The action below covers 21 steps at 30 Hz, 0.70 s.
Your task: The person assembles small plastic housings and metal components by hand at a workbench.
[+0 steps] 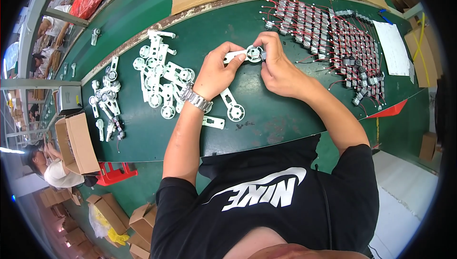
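Over the middle of the table, a white plastic housing [253, 55] with a ring-shaped end is held between my two hands. My left hand [219, 68], with a metal watch on its wrist, pinches the flat arm of the housing. The fingers of my right hand [281, 68] close round the ring end, with a small grey motor [263, 56] at the fingertips, partly hidden. Below my left hand lie a loose white housing [233, 109] and a flat white piece [213, 122]. A pile of similar white housings [154, 75] spreads to the left.
Rows of small grey motors with red wires [328, 35] cover the table's right side, beside a white sheet [391, 49]. Farther left sits a group of housings with motors [105, 94]. An open cardboard box [78, 142] stands at the left edge. Other people work beyond it.
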Motion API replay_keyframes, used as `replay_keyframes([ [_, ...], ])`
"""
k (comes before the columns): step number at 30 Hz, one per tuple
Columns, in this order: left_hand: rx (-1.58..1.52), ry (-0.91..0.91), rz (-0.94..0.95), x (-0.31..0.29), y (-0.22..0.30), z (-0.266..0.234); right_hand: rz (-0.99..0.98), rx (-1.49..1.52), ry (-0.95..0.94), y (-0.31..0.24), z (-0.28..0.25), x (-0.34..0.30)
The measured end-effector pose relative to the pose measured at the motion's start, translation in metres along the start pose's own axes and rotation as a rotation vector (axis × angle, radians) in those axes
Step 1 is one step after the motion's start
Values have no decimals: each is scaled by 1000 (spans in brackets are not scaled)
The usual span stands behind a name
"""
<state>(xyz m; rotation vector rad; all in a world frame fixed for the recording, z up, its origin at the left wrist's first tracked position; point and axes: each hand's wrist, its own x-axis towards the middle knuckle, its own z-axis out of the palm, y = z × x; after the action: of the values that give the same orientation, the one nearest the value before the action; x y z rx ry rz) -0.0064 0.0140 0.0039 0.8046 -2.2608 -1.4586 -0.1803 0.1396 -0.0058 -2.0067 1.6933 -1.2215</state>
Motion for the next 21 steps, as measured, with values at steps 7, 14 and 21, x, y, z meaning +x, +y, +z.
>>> replay_keyframes([
  [7,-39,61,-76,2,-1,1,92,21,107,9,-8,3],
  [14,158,196,83,2,-14,7,-99,-206,135,6,-9,5],
  [21,160,175,-4,-3,7,7,-65,-137,72,8,-7,5],
])
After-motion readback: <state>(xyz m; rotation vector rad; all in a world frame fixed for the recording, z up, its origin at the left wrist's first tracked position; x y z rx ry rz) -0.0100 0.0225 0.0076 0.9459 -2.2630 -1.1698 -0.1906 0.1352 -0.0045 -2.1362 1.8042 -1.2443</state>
